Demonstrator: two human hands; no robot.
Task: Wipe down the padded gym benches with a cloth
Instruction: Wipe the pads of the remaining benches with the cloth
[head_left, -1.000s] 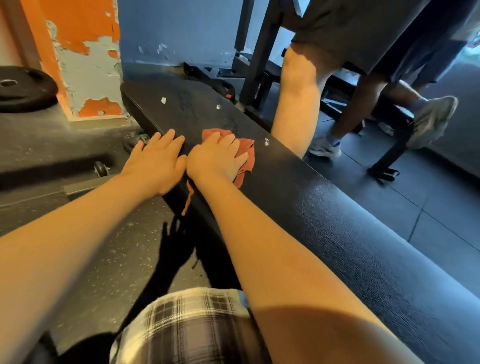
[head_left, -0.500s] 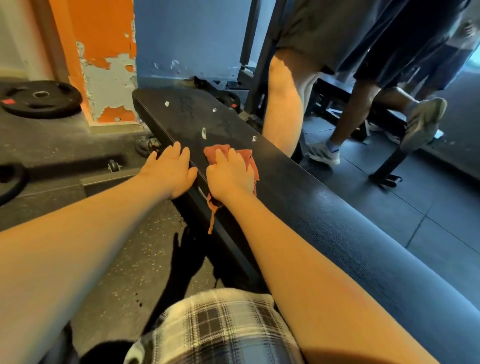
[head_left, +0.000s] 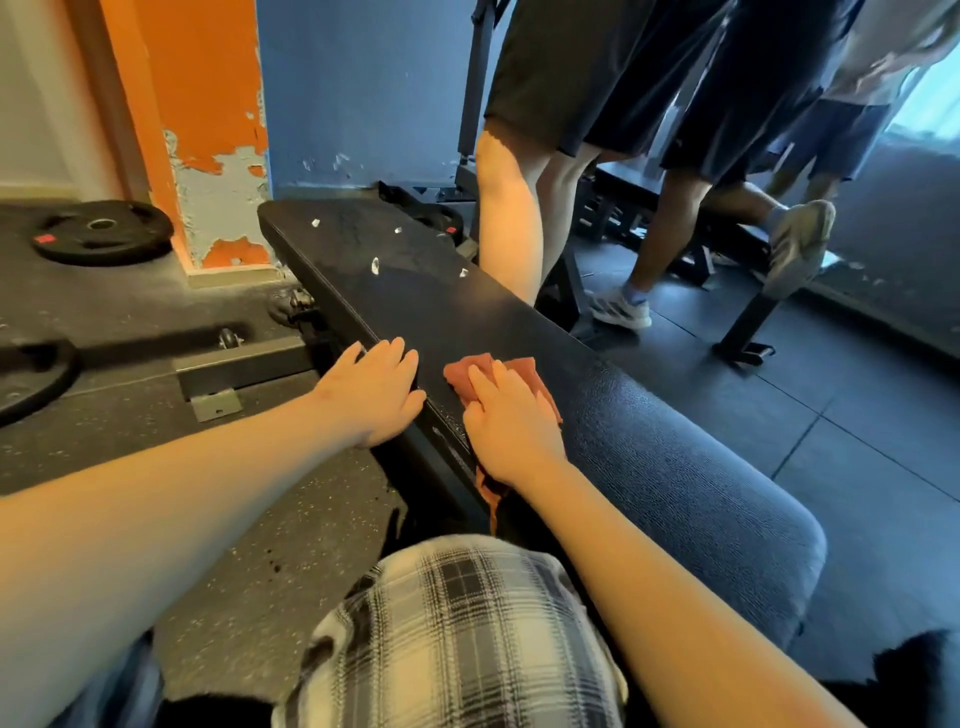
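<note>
Both hands and the cloth have slid back along the padded gym bench toward the person, away from the white nicks at its far end. Right hand: open, fingers straight, flat on the reddish cloth, pressing it onto the black pad; a cloth tail hangs over the bench's left edge under the wrist. Left hand: open, resting on that left edge just beside the right. Weight plate on the floor far left. A bystander's leg stands against the bench's right side.
</note>
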